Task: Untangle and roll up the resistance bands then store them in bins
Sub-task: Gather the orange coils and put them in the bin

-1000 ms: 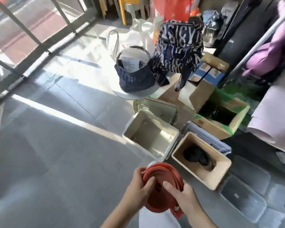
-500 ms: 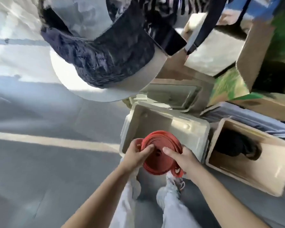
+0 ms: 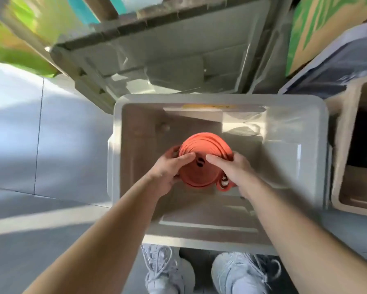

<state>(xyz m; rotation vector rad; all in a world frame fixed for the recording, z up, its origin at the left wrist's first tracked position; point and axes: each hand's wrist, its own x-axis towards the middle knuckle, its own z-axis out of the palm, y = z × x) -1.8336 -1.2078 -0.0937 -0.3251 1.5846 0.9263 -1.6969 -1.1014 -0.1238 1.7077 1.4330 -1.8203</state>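
A rolled-up red resistance band point(image 3: 201, 153) sits as a flat coil inside the white bin point(image 3: 220, 99), low over its floor. My left hand point(image 3: 169, 168) grips the coil's left side, thumb across its face and fingers behind. My right hand point(image 3: 231, 168) grips the right side the same way. A loose end of the band point(image 3: 224, 183) sticks out under my right hand. Whether the coil touches the bin's floor I cannot tell. Both forearms reach down into the bin.
A grey bin lid point(image 3: 178, 49) lies just beyond the white bin. A tan bin point(image 3: 348, 145) with something dark inside stands at the right. A green cardboard box point(image 3: 318, 28) is at the far right. Grey tiled floor point(image 3: 40, 134) spreads left. My shoes point(image 3: 167, 272) stand at the bin's near edge.
I have bent down over the white bin, and both hands have lowered the red coil from above its near rim down inside it. The grip on the coil is unchanged.
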